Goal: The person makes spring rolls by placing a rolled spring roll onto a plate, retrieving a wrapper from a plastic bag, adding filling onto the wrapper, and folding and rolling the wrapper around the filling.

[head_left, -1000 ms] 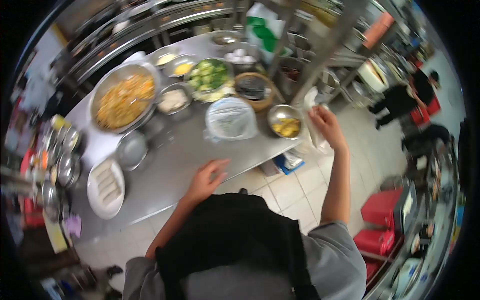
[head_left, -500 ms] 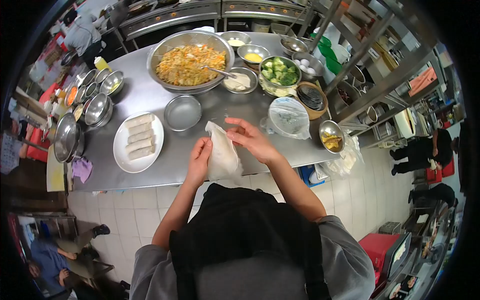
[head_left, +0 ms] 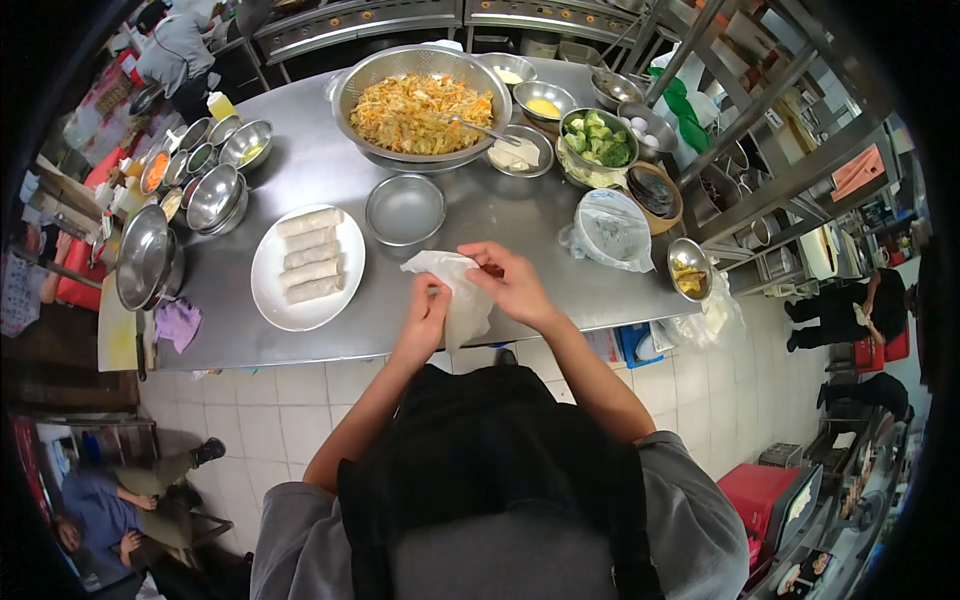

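Observation:
A thin, pale spring roll wrapper (head_left: 465, 312) hangs from both hands over the table's front edge. My left hand (head_left: 427, 312) pinches its left side, and my right hand (head_left: 508, 285) has thumb and fingers closed on its upper right. Left of my hands, a white oval plate (head_left: 283, 314) bears several rolled spring rolls (head_left: 312, 262) in a column. Just beyond the wrapper stands a shallow metal bowl (head_left: 405, 210), seemingly with clear liquid. Farther back, a large perforated metal bowl (head_left: 345, 105) holds shredded vegetable filling (head_left: 420, 115) with a spoon (head_left: 485, 129) in it.
At right are a bowl of broccoli (head_left: 598, 140), a plastic-covered bowl (head_left: 612, 230) and a small bowl with yellow pieces (head_left: 690, 270). Several metal bowls (head_left: 215, 200), a purple cloth (head_left: 178, 325) and a knife (head_left: 141, 350) lie left. A metal rack (head_left: 760, 100) rises at right. Other people stand or sit farther off.
The wrapper's top edge now spreads leftward over my left hand, where it earlier hung in a narrower upright shape. My right fingers have closed in on it. The whole view has shifted slightly.

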The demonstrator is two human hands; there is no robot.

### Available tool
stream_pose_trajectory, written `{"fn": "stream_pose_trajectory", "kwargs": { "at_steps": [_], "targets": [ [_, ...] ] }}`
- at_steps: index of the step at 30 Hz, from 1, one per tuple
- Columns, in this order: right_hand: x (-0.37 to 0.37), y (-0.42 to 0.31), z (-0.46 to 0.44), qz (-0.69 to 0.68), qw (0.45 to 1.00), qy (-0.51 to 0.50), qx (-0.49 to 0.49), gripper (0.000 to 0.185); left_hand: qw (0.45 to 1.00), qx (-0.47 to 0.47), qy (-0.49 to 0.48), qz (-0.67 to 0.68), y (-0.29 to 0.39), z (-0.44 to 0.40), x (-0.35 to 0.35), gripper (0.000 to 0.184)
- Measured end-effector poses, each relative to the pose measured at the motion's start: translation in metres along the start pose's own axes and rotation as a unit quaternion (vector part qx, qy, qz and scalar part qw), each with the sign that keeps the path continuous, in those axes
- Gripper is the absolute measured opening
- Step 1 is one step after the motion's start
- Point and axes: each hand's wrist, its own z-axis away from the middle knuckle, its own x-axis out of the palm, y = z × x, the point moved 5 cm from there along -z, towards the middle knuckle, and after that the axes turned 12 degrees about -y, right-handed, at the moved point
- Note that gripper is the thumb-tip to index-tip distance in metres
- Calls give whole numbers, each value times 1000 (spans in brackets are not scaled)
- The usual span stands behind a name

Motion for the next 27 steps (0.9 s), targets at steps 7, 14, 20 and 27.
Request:
{"fn": "stream_pose_trajectory", "kwargs": {
  "at_steps": [7,14,20,27],
  "targets": [
    [-46,-51,-15,45,989,-134,-51,23,896,200,-57,-392,82,-40,2,50],
    [-126,-35,-33,180,983,-1,-20,19,968,-15,-137,-208,68,-90,0,22],
    [-125,-64,8,203,971,-92,-86,11,839,228,-105,-483,100,-66,13,22],
    [-43,77,77,345,918,-186,-53,22,717,190,-225,-631,-32,30,12,34]
  ]
}}
